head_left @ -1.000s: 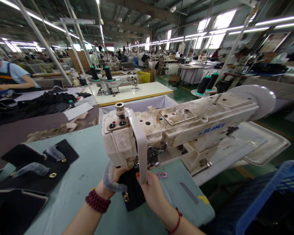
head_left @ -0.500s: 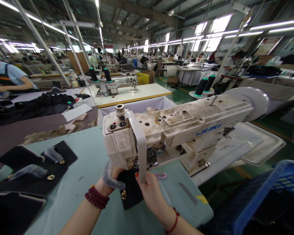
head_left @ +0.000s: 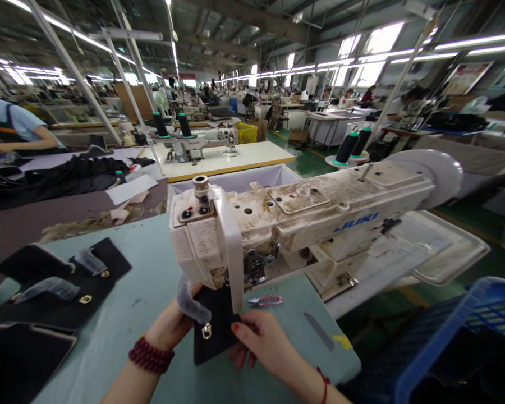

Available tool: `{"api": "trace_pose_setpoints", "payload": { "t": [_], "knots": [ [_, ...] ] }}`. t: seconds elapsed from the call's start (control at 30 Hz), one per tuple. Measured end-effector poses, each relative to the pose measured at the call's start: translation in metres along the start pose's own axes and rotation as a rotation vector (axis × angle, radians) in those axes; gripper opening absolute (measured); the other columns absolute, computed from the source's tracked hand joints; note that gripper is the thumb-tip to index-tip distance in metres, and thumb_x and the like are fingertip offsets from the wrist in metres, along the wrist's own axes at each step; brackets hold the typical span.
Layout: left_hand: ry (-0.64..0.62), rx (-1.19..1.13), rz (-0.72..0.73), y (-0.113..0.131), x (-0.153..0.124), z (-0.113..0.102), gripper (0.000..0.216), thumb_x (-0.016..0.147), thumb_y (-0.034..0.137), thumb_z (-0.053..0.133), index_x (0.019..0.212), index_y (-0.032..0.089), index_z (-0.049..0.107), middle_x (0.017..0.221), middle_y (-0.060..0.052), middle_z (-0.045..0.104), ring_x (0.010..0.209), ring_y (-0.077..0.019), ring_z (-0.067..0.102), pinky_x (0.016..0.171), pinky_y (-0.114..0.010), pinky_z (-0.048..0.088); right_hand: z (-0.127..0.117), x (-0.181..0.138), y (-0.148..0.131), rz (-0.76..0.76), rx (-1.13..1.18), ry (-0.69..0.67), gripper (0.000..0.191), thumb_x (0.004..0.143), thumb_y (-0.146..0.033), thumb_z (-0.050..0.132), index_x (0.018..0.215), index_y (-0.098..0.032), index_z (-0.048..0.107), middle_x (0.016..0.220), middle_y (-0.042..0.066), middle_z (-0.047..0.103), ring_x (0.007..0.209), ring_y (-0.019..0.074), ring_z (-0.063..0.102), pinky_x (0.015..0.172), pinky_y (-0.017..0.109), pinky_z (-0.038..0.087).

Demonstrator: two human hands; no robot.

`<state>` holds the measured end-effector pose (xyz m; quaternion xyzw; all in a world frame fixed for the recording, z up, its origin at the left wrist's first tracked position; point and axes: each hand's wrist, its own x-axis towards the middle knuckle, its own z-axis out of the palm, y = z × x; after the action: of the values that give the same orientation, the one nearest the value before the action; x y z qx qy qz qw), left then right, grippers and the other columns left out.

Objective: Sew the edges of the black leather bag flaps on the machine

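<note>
A black panel [head_left: 219, 325], seemingly leather, lies beneath the head of a white sewing machine [head_left: 273, 224] marked JUKI. It carries a gold metal clasp [head_left: 206, 331] and a strap wrapped in clear plastic [head_left: 193, 306]. My left hand [head_left: 170, 325] is closed round the panel's left edge, beside the wrapped strap, with the fingertips partly hidden. At the right edge, my right hand [head_left: 263, 339] pinches the panel, thumb on top and fingers curled below. The needle area is hidden behind the machine's white guard [head_left: 231, 252]. Pink-handled thread snips [head_left: 266, 301] lie just beyond my right hand.
Several similar black panels [head_left: 46, 292] with wrapped straps lie on the left of the green tabletop [head_left: 138, 269]. A grey blade-like strip [head_left: 318, 331] rests at the right. Beside the table stands a blue plastic basket [head_left: 425, 348]. A co-worker [head_left: 21, 126] sits far left.
The black panel has shifted a little toward me and left, showing more of its surface. My left hand moved with it; my right hand moved slightly back from the guard, uncovering the snips.
</note>
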<state>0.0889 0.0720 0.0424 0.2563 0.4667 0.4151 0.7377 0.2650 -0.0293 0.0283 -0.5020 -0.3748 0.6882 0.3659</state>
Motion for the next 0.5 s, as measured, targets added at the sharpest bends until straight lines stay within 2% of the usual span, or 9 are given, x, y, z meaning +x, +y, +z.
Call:
{"api": "trace_pose_setpoints", "payload": {
  "t": [0.1,0.17,0.2,0.27,0.3,0.4,0.5],
  "knots": [
    [-0.041,-0.221,-0.113,-0.029,-0.031,-0.021,0.032,0.064,0.036,0.081,0.092,0.021,0.076,0.098,-0.007,0.077,0.096,-0.0263,0.069,0.087,-0.035,0.054,-0.002,-0.004,0.003,0.025,0.037,-0.029,0.056,0.070,-0.072,0.054,0.073,-0.017,0.042,0.068,0.006,0.065,0.047,0.0098,0.055,0.039,0.016,0.032],
    [-0.065,-0.319,-0.142,-0.056,-0.054,-0.025,0.028,0.064,0.040,0.080,0.088,0.025,0.077,0.099,-0.005,0.077,0.097,-0.0259,0.069,0.089,-0.035,0.053,-0.001,-0.004,0.004,0.022,0.040,-0.029,0.058,0.068,-0.073,0.054,0.072,-0.016,0.043,0.065,0.006,0.064,0.046,0.0093,0.054,0.039,0.017,0.032],
    [-0.081,-0.366,-0.126,-0.070,-0.064,-0.022,0.033,0.067,0.046,0.077,0.093,0.026,0.076,0.104,-0.006,0.076,0.101,-0.0263,0.067,0.092,-0.037,0.051,-0.001,-0.003,0.003,0.018,0.035,-0.022,0.058,0.067,-0.073,0.055,0.071,-0.016,0.043,0.063,0.005,0.063,0.045,0.0090,0.053,0.039,0.017,0.032],
    [-0.128,-0.428,-0.048,-0.092,-0.078,-0.008,0.050,0.063,0.055,0.076,0.103,0.025,0.074,0.114,-0.009,0.072,0.106,-0.0300,0.064,0.093,-0.041,0.050,0.001,-0.003,0.001,0.006,0.020,0.004,0.059,0.066,-0.074,0.055,0.070,-0.016,0.043,0.059,0.003,0.061,0.043,0.0083,0.051,0.039,0.017,0.032],
    [-0.141,-0.435,-0.001,-0.099,-0.081,0.002,0.053,0.063,0.056,0.076,0.105,0.024,0.073,0.114,-0.009,0.072,0.102,-0.0290,0.065,0.088,-0.039,0.052,0.002,-0.003,0.000,0.003,0.013,0.018,0.059,0.065,-0.074,0.056,0.069,-0.017,0.042,0.057,0.003,0.060,0.042,0.0078,0.050,0.039,0.017,0.032],
    [-0.162,-0.383,0.030,-0.104,-0.081,0.031,0.045,0.070,0.057,0.069,0.095,0.020,0.075,0.090,-0.009,0.073,0.072,-0.0205,0.062,0.062,-0.030,0.049,0.004,-0.003,-0.003,0.009,0.003,0.047,0.060,0.064,-0.074,0.056,0.070,-0.016,0.041,0.058,0.004,0.061,0.042,0.0068,0.049,0.039,0.017,0.031],
    [-0.097,-0.314,-0.052,-0.095,-0.076,0.044,0.039,0.075,0.054,0.066,0.076,0.015,0.072,0.062,-0.004,0.063,0.058,-0.0154,0.052,0.059,-0.029,0.046,0.005,-0.004,-0.001,0.008,0.007,0.037,0.059,0.065,-0.073,0.055,0.071,-0.015,0.043,0.061,0.004,0.062,0.042,0.0063,0.050,0.039,0.016,0.031]
  ]
}}
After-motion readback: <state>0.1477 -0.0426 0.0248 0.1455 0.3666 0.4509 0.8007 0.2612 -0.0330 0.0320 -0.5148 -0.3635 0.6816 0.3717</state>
